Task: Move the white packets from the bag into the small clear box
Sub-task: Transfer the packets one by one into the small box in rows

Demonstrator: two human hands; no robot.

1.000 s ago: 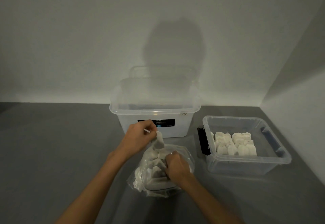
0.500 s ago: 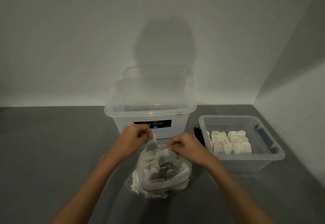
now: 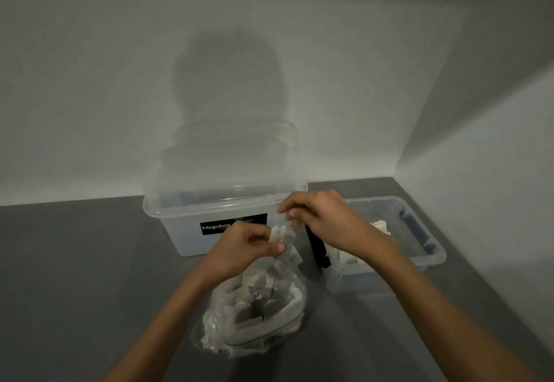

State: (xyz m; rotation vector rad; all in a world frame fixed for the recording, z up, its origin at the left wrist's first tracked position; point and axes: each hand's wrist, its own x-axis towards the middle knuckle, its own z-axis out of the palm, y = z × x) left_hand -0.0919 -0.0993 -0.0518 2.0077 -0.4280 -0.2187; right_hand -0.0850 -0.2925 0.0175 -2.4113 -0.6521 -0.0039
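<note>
A clear plastic bag (image 3: 254,321) full of white packets lies on the grey table in front of me. Just above its mouth, a short string of white packets (image 3: 283,237) hangs between my hands. My left hand (image 3: 242,249) pinches it from the left. From the upper right, my right hand (image 3: 323,219) has its fingertips curled on the string's top edge. The small clear box (image 3: 431,231) stands to the right, with white packets (image 3: 380,227) inside, partly hidden by my right wrist.
A large clear box (image 3: 186,216) with a black Megabox label stands behind the bag, and a clear lid (image 3: 236,141) leans on the wall behind it. The small box has a black latch (image 3: 319,249) on its left end. A wall runs along the right.
My right hand came out of the bag with packets and rose up and to the right. My left hand stayed at the bag's mouth. The view shifted left.
</note>
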